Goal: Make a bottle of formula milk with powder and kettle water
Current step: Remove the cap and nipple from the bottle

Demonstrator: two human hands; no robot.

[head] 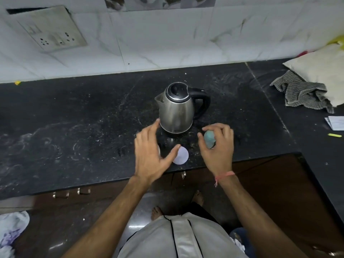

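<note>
Black counter (74, 112) holds a steel kettle (176, 108), lid shut so contents can't be seen, spout facing left; left hand (150, 155) hovers spread, fingers straight, gripping nothing, just left of kettle; right hand (217, 146) curls round a teal cap (208, 139); pale round lid (181, 155) lies flat between hands

Kettle (176, 108) blocks ahead (counter (74, 118) leftward bare).
</note>
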